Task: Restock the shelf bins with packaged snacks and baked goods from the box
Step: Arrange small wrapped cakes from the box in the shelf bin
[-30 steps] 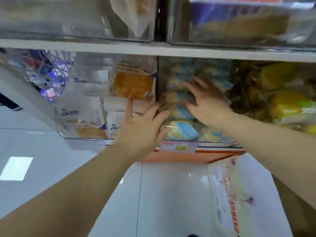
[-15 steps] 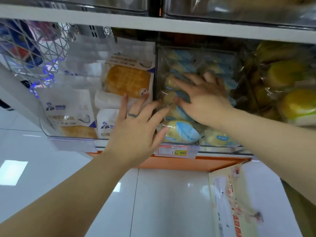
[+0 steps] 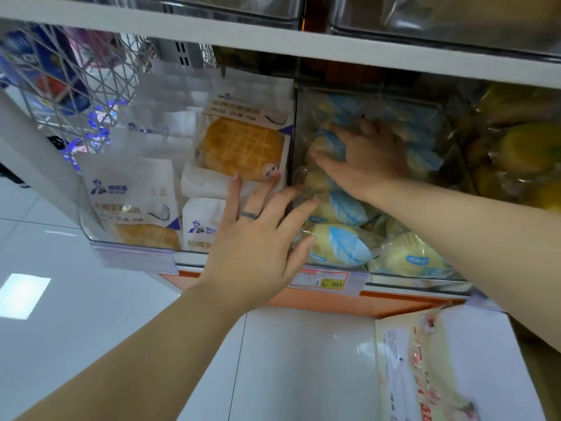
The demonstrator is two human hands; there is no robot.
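Note:
A clear middle bin (image 3: 449, 123) holds several yellow buns in blue-and-clear wrappers (image 3: 340, 247). My right hand (image 3: 367, 159) reaches into this bin, palm down, fingers spread and pressing on the upper wrapped buns. My left hand (image 3: 258, 238) lies flat with fingers apart against the front of the shelf, where the middle bin meets the left bin (image 3: 100, 235). The left bin holds white-wrapped golden pastries (image 3: 243, 150). A flap of the cardboard box (image 3: 425, 366) shows at the lower right.
A third bin with yellow-green wrapped cakes (image 3: 528, 147) stands at the right. A wire basket (image 3: 76, 83) hangs at the upper left. Another shelf with clear bins (image 3: 425, 16) runs above. A price tag (image 3: 328, 279) sits on the shelf edge over the white tiled floor (image 3: 91, 314).
My right hand has pushed deeper into the middle bin onto the upper buns. The left hand has stayed at the bin fronts. The view has moved closer to the shelf.

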